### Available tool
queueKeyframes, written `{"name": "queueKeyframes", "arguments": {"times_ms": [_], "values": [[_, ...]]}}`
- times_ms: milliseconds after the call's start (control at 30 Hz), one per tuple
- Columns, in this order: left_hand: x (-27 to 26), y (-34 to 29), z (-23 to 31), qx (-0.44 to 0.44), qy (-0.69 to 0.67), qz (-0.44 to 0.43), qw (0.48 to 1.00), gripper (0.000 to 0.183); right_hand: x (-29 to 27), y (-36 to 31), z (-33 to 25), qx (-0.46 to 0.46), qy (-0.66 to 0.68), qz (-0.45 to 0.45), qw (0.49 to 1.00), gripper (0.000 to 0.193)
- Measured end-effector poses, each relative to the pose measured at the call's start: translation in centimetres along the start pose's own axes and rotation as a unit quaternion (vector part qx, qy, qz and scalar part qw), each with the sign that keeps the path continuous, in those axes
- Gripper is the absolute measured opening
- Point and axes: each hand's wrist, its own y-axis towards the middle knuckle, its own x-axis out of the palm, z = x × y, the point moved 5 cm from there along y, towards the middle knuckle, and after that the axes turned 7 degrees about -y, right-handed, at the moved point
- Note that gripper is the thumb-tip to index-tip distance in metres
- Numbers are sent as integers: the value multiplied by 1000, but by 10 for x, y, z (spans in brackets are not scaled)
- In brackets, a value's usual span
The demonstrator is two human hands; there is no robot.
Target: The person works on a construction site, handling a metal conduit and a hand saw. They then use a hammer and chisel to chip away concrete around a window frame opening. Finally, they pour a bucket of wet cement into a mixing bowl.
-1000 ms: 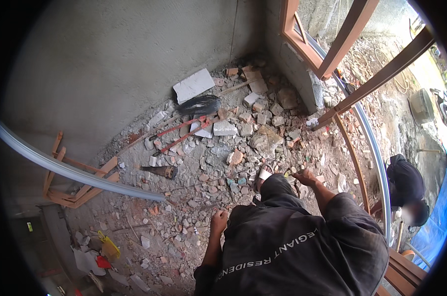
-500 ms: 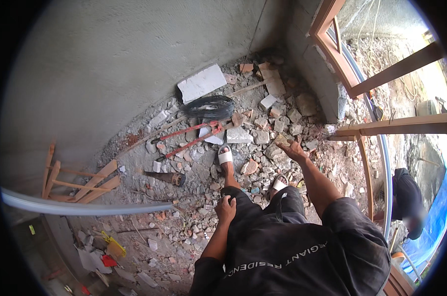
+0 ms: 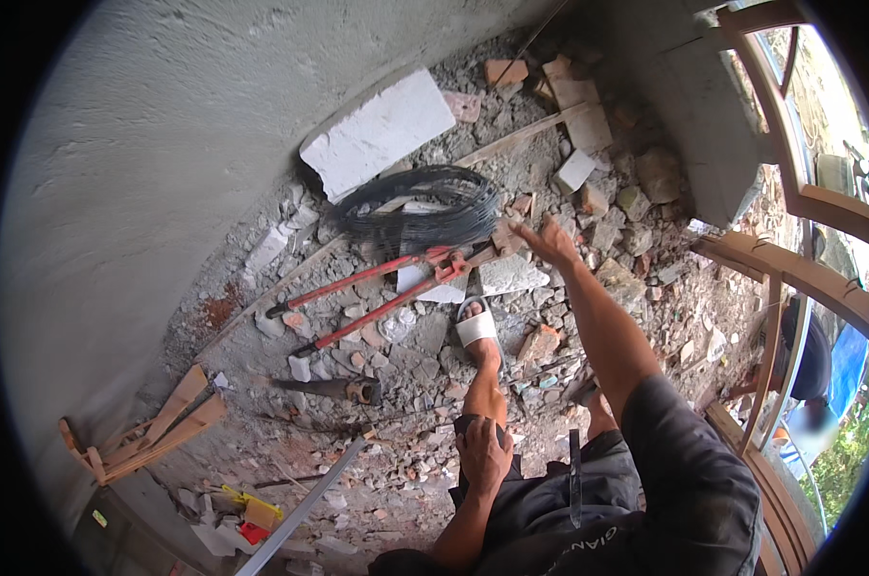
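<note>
My right hand [image 3: 551,242] reaches out over the rubble with its fingers apart and nothing visible in them. It is close to the right end of a coil of dark wire [image 3: 420,209] and to the head end of red-handled bolt cutters [image 3: 367,296]. Whether the fingertips touch anything is hard to see. The cutters lie on the ground just below the coil, handles pointing left. My left hand [image 3: 484,456] rests over my bent knee, fingers spread on it and holding nothing.
A white block [image 3: 381,130] leans near the grey wall [image 3: 185,125]. Broken bricks and stones cover the ground. A handsaw-like tool [image 3: 329,389] and a wooden frame [image 3: 156,432] lie left. Timber framing [image 3: 789,269] stands right, with another person [image 3: 810,350] beyond it.
My right hand has moved forward from a stone toward the wire coil and cutters. I have leaned in closer, one foot stepping nearer the cutters. The left hand stays on the leg.
</note>
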Motion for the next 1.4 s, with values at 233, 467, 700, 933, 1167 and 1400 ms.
{"name": "queueKeyframes", "arguments": {"times_ms": [233, 467, 700, 933, 1167, 1400], "values": [[-24, 20, -57, -60, -43, 3, 997, 33, 56, 130, -44, 42, -56, 32, 997, 113], [-29, 25, -83, -90, -22, -18, 996, 30, 132, 160, -61, 116, -134, -28, 984, 120], [-32, 33, -72, -82, -36, -21, 996, 31, 142, 151, -63, 86, -184, -57, 977, 101], [-28, 30, -67, -64, -20, -12, 998, 31, 151, 153, -44, 3, -146, -9, 989, 43], [-22, 31, -55, -38, -1, -5, 999, 26, 169, 64, -58, -23, -1, 33, 999, 47], [11, 22, -56, -59, 15, -74, 995, 28, 71, -134, -116, -98, 300, 79, 946, 22]]}}
